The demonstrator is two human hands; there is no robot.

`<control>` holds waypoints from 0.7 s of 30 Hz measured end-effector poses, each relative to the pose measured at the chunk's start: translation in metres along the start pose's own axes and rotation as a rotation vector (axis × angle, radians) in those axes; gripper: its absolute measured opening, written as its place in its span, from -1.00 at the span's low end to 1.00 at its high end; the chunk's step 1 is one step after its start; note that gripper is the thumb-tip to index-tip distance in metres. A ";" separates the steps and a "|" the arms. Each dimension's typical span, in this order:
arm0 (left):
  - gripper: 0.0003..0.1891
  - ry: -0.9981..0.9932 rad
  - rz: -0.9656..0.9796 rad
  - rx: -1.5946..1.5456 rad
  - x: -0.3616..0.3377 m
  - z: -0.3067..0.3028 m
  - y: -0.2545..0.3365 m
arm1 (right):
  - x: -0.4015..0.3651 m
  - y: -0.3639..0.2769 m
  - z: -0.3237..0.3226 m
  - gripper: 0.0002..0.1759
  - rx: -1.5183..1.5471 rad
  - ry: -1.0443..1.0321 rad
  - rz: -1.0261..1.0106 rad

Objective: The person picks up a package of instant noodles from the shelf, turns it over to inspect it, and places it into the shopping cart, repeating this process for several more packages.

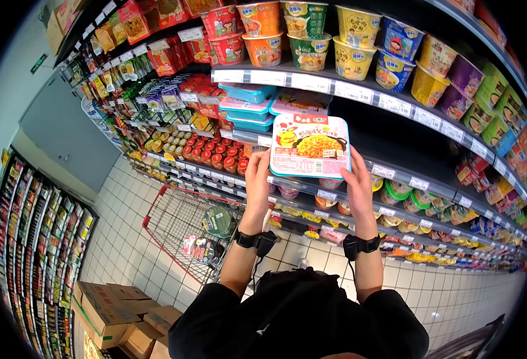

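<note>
Both my hands hold a rectangular instant noodle box (310, 145) in front of the shelf, its printed lid with a noodle picture turned up toward me. My left hand (257, 179) grips the box's left edge. My right hand (357, 182) is closed on the lower right corner, thumb on the front. Just behind, on the shelf, similar blue-sided boxes (248, 107) are stacked to the left. A dark band with a black device sits on each wrist.
A wire shopping cart (173, 224) with a few packaged foods stands at lower left. Cardboard boxes (111, 311) lie on the tiled floor behind it. Cup noodles (356, 45) line the upper shelf, and red-lidded jars (215, 158) stand lower left. A grey door (66, 137) is at far left.
</note>
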State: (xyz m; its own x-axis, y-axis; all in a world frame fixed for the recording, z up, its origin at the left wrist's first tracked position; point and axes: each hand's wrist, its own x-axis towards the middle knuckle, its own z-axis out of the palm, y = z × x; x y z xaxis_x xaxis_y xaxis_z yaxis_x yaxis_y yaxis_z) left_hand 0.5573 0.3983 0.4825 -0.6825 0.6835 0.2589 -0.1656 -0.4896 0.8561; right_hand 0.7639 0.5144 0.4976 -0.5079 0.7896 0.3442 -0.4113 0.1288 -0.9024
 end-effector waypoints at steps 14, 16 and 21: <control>-0.90 -0.092 -0.218 -0.086 -0.099 -0.080 0.001 | -0.138 -0.002 0.048 -0.24 -0.101 0.112 0.064; -0.88 -0.086 -0.237 -0.101 -0.113 -0.088 0.000 | -0.156 -0.004 0.053 -0.24 -0.109 0.135 0.100; -0.83 -0.113 -0.280 -0.073 -0.148 -0.096 0.017 | -0.198 -0.011 0.063 -0.25 -0.094 0.177 0.120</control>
State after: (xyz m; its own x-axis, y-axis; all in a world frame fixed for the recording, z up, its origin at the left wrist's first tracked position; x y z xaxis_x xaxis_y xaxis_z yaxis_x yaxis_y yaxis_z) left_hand 0.5867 0.2370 0.4158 -0.5206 0.8510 0.0691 -0.3897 -0.3088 0.8676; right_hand 0.8216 0.3185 0.4555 -0.4051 0.8943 0.1900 -0.2792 0.0769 -0.9571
